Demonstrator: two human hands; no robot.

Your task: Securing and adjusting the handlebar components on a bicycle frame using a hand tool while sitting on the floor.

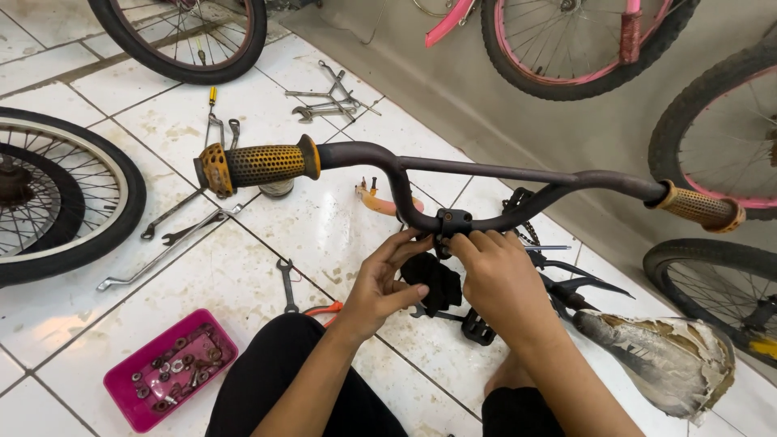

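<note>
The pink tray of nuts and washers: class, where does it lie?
In the head view, the pink tray lies on the tiled floor at lower left, beside the person's dark-clad knee.

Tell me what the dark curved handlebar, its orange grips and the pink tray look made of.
Dark curved handlebar: likely steel tube, dull, brownish rust patches.
Orange grips: probably rubber, dotted texture, grimy.
Pink tray: seemingly plastic, smooth, uniform colour.
Both hands are at the stem clamp.
</note>
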